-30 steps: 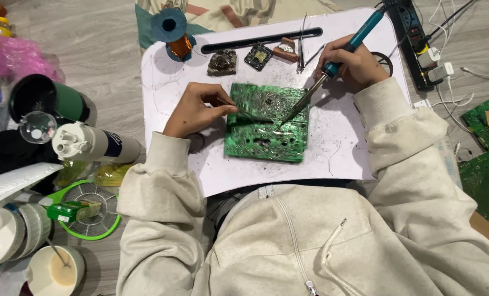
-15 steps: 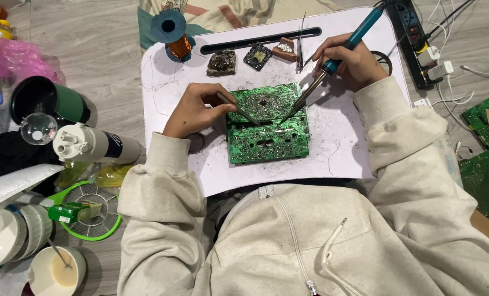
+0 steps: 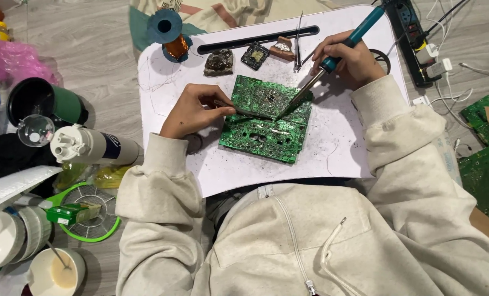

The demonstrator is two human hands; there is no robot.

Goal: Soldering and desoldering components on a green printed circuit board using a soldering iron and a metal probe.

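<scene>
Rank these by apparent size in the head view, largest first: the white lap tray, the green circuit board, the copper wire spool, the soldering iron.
1. white lap tray
2. green circuit board
3. soldering iron, long but thin
4. copper wire spool

The last two are close, so their order is unsure.

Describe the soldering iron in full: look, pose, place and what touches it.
The soldering iron has a teal handle, a dark collar and a long metal shaft. The right hand grips it like a pen by the collar. It slants down to the left, its tip resting on the green circuit board on the white lap desk. The handle end points toward the desk's upper right corner.
</scene>
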